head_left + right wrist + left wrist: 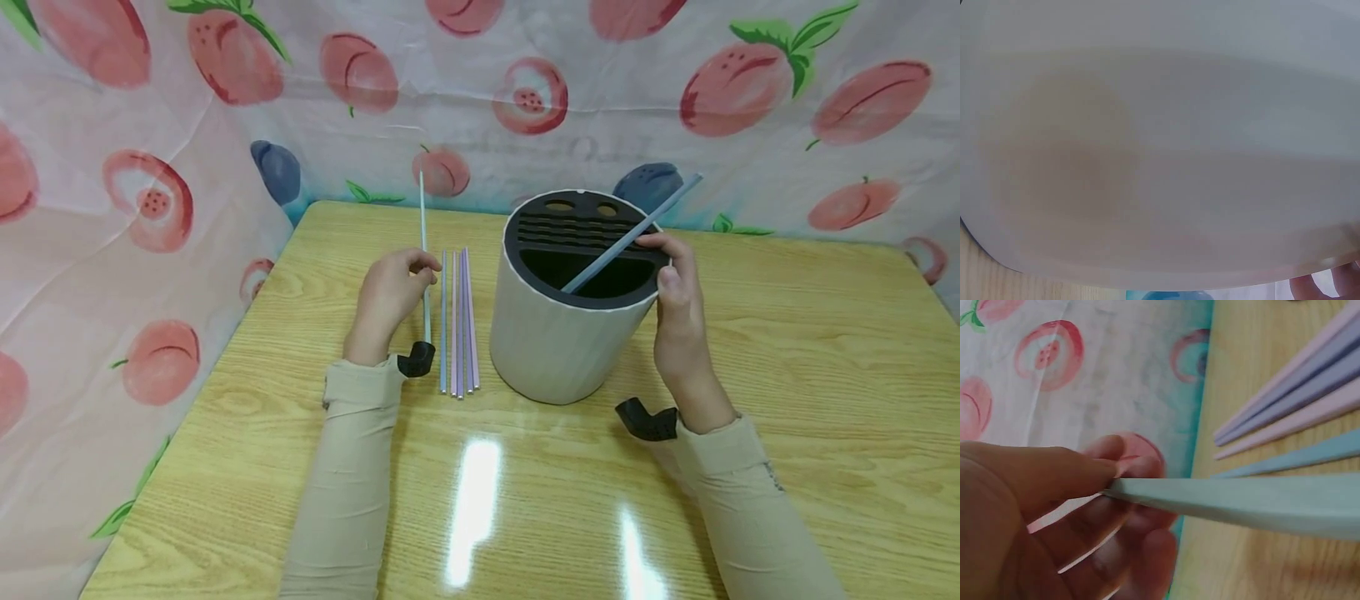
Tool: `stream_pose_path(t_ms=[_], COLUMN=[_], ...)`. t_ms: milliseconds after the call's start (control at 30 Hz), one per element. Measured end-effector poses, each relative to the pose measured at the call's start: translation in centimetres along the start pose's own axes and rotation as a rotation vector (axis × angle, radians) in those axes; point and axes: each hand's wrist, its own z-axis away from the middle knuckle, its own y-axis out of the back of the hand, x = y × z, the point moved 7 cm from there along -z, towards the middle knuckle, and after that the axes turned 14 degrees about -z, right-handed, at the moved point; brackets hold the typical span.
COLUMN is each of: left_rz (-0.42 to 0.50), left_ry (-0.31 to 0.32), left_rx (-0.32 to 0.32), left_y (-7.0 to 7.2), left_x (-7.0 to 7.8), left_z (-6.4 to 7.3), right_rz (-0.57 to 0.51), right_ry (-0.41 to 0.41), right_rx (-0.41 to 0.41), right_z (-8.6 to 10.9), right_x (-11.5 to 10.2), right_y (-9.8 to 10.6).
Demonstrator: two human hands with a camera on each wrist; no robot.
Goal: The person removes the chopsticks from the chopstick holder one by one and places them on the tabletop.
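My left hand point(392, 293) pinches a pale green chopstick point(1241, 501) between thumb and fingers, left of the other chopsticks. Several blue, pink and purple chopsticks point(461, 333) lie side by side on the table. To their right stands a white round utensil holder point(558, 354) with a dark slotted top that has one large opening. A blue chopstick point(630, 237) leans in that opening, its upper end sticking out to the right. My right hand point(681, 321) grips the holder's right rim. The holder's white wall fills most of the right wrist view, with fingertips point(1344, 281) at its edge.
The wooden table point(825, 375) reaches back to a fruit-patterned cloth point(465, 92), which also hangs along the left side. A black wrist mount point(417, 359) sits at the left wrist, another black mount point(647, 421) at the right wrist.
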Motion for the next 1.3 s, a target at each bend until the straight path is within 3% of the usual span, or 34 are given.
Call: stream_pose_path(t_ms=[133,400,733,1067,1300], left_rz=[-0.031,-0.080,-0.091,-0.071,-0.109], left_ry=[0.013,0.024,0.029,0.027,0.041], left_rx=[-0.075,-0.114,-0.290,-0.356,-0.396], left_y=[-1.0,-1.9,-3.7,-4.7,-4.7], left_x=[-0.4,-0.6,-0.9,-1.1,-1.1], left_z=[-0.3,-0.7,0.0,0.1,0.5], right_rz=[-0.017,-0.023,-0.007,-0.012,-0.026], right_ry=[0.006,0.009,0.000,-0.004,-0.006], right_rx=[0.003,0.001,-0.006,-0.005,0.001], right_z=[-0.1,-0.3,-0.2,-0.1,-0.1], right_x=[-0.1,-0.2,-0.1,0.0,0.0], right_y=[0.0,-0.2,-0.3,-0.2,-0.2])
